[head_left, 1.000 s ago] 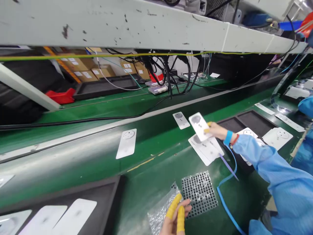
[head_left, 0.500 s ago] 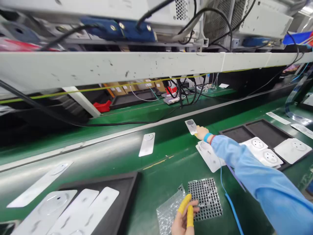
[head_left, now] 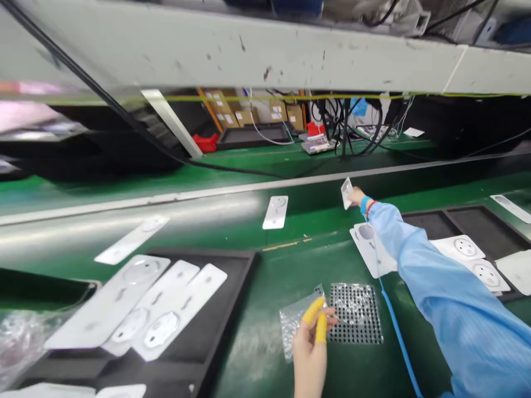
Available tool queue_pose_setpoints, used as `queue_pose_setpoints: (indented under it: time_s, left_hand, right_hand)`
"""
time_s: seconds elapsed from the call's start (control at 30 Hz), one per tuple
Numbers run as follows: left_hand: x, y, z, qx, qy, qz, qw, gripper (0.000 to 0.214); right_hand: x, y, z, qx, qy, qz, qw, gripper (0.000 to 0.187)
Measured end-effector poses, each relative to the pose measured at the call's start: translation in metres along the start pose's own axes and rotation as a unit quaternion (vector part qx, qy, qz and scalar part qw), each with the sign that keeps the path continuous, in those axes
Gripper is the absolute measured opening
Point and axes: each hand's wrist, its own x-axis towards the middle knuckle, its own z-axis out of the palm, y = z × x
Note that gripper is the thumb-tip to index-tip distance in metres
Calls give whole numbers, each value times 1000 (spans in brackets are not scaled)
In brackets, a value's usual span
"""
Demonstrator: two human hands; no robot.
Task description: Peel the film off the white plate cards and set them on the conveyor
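Your right hand (head_left: 357, 196) pinches white card (head_left: 345, 193) by right edge, over green surface (head_left: 232, 232); card tipped up, long axis near upright. Your left hand (head_left: 312, 340) (can't tell whether gripping) by dotted sheet (head_left: 357, 315). Pale strip (head_left: 249, 189) behind card; open room leftward to flat plate (head_left: 275, 212).

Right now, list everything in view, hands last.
Bench: one, green, throughout.
Shelf: one, pale grey, top.
Equipment: uncounted, mostly grey, top right.
Trays: three, black, left, right and back.
Plates: over ten, white, bench and trays.
Dotted sheet: one, clear and black, centre front.
Film: one, clear, centre front.
Wrap: some, clear, left edge.
Boxes: several, brown, back.
Red pieces: two, back.
Paper: one, white, back.
Cables: several, mostly black, under shelf.
Cord: one, blue, lower right.
Left hand: one, two yellow finger covers, by film.
Right hand: one, blue sleeve, holding a plate.
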Motion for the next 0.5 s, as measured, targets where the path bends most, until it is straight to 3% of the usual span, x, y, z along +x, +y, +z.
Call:
queue_pose_setpoints:
  time_s: [0.07, 0.17, 0.2, 0.27, 0.3, 0.33, 0.4, 0.43, 0.5]
  left_hand:
    - [-1, 6, 2, -39, 30, 16, 999, 51]
    - [-6, 22, 7, -133, 43, 40, 989, 70]
    - [-8, 28, 8, -149, 40, 38, 987, 75]
    - [-11, 38, 9, -135, 45, 19, 990, 85]
    - [-13, 42, 8, -110, 64, 10, 992, 92]
    - [-13, 45, 5, -83, 93, 4, 992, 98]
    - [-13, 46, -2, -36, 161, 16, 986, 105]
    - [-12, 45, -6, -11, 184, 29, 982, 101]
    - [-9, 42, -16, 56, 187, 43, 980, 74]
  right_hand:
    - [-28, -6, 1, 54, -76, -39, 995, 23]
    - [-108, 5, 10, 99, -169, -85, 977, 19]
    - [-141, 17, 15, 119, -206, -106, 966, 21]
    - [-205, 48, 27, 206, -318, -198, 904, 24]
    - [-232, 67, 33, 213, -335, -197, 896, 29]
    - [-254, 88, 40, 215, -332, -187, 899, 36]
    - [-278, 126, 54, 162, -217, -203, 941, 43]
    - [-282, 144, 60, 117, -139, -221, 958, 42]
    - [-278, 170, 69, 32, -17, -269, 962, 29]
